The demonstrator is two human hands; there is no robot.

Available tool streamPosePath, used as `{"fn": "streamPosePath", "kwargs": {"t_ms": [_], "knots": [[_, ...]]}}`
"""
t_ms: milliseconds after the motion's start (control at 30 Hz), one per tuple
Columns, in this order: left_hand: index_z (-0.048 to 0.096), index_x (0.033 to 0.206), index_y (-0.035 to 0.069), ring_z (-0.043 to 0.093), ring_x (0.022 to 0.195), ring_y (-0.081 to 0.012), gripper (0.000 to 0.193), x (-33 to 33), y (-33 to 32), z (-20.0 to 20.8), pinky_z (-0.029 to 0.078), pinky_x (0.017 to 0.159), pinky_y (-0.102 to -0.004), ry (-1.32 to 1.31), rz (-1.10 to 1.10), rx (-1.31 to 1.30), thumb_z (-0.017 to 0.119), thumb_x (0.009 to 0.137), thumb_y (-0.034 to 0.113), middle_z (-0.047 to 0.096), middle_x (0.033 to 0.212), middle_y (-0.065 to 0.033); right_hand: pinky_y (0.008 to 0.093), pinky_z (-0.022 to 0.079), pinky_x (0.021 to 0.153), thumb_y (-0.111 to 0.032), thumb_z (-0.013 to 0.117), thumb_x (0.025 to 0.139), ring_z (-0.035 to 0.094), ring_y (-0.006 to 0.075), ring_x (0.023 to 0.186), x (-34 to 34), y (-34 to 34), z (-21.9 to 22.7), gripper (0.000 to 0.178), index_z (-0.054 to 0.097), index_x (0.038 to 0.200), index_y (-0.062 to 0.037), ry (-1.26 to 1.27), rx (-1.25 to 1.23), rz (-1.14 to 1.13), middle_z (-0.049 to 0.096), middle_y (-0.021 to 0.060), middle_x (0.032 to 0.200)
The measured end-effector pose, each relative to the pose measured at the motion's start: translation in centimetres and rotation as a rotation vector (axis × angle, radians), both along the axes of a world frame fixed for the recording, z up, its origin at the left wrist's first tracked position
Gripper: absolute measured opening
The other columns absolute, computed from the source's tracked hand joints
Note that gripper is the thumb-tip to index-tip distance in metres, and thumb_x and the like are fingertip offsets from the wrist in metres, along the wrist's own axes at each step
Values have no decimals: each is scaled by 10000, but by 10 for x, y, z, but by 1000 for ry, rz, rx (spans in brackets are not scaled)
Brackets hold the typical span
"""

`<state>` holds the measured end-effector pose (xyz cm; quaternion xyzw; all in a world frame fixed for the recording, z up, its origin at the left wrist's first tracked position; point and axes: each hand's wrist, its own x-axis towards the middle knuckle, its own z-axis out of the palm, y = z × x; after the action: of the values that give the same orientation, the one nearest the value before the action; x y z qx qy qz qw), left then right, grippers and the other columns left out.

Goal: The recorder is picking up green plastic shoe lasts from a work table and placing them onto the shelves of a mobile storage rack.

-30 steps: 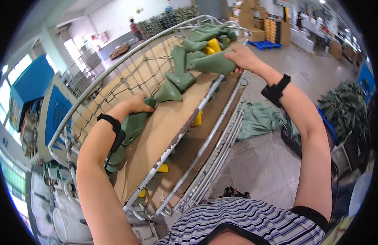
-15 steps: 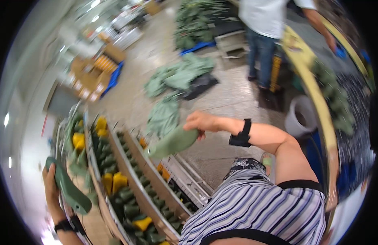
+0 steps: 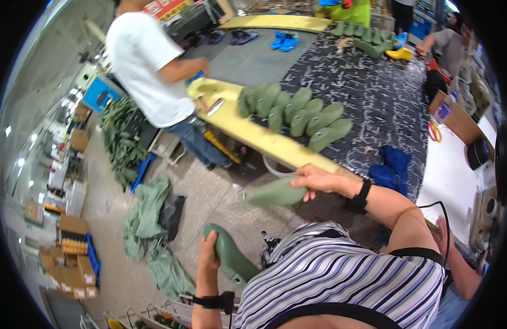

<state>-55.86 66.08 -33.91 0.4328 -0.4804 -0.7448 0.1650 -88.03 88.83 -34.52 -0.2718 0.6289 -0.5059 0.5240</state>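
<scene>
My left hand [image 3: 208, 251] grips a dark green shoe last [image 3: 230, 254] by its upper part, thumb across it. The last hangs at a slant over the floor, close to my striped top. My right hand [image 3: 314, 181] is closed on the end of a lighter green shoe last [image 3: 270, 193], held nearly level with its other end toward the left. Past my right hand is a table with a yellow edge [image 3: 270, 140]. Several green shoe lasts [image 3: 299, 105] stand in a cluster on its dark patterned surface [image 3: 352, 82].
A person in a white shirt [image 3: 145, 66] stands at the table's left, a hand at a blue item. Green cloths [image 3: 146, 211] lie on the floor beside a green pile [image 3: 121, 142]. Rack tops [image 3: 149, 315] show at the bottom. Another person [image 3: 450, 49] sits far right.
My view has swung right, from the rack of lasts to the table. Both hands have come round with it, each still holding its last.
</scene>
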Motion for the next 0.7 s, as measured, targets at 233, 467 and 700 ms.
{"fn": "streamPosePath", "kwargs": {"t_ms": [233,467,700], "knots": [[584,1044,28,597,744,-144,439,-167,63,-48,491,643,-271,27,-516,202,650,820,399,629,886,-56,251,491,443,-203,601,884,664,232,609,-111,121,-24,356,472,1029,96,-290,-159,-623,634,182,851],[510,1216,6,529,961,-125,601,-227,93,-53,420,829,-251,83,-931,262,697,766,357,570,1068,-51,233,461,471,-258,578,891,625,191,628,-238,143,-52,382,545,1090,67,-224,-373,-934,641,150,880],[470,1265,7,530,1017,-144,640,-273,104,-28,420,896,-273,-135,-892,320,713,754,308,567,1109,-62,356,517,816,-339,495,952,605,263,1000,-374,76,-26,489,436,1219,66,-138,-321,-776,578,199,1131]]}}
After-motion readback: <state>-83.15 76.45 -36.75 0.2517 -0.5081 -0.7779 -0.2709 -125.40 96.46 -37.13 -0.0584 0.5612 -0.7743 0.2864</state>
